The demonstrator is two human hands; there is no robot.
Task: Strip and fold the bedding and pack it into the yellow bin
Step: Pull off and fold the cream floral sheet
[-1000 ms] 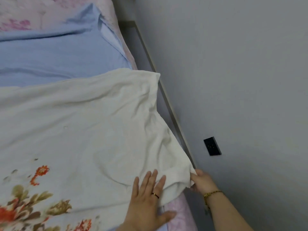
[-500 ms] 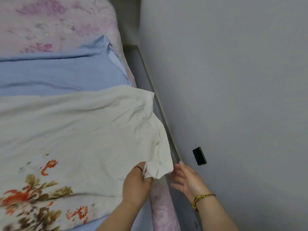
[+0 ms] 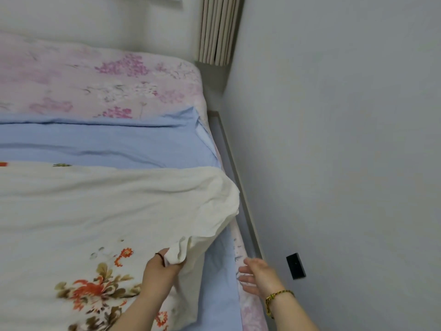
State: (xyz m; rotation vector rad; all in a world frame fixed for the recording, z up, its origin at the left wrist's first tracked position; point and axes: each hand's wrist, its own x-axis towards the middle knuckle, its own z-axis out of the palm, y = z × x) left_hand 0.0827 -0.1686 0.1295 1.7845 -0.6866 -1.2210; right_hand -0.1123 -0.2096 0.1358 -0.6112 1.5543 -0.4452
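A white quilt cover point(image 3: 107, 206) with orange flower prints lies across the bed. My left hand point(image 3: 162, 268) grips its bunched right-hand corner and holds it lifted off the bed. Under it lies a light blue sheet point(image 3: 107, 142), also showing at the right edge below the lifted corner. A pink floral mattress cover point(image 3: 100, 82) fills the far end of the bed. My right hand point(image 3: 259, 274) hovers with fingers spread over the bed's right edge, holding nothing. The yellow bin is out of view.
A grey wall point(image 3: 346, 139) runs close along the right side of the bed, with a black socket point(image 3: 296, 266) low on it. A narrow gap and bed rail point(image 3: 241, 199) separate bed and wall. Beige curtain folds point(image 3: 219, 29) hang in the far corner.
My left hand went from lying flat on the quilt cover to gripping its corner and lifting it leftward. My right hand let go of the corner and now hovers free.
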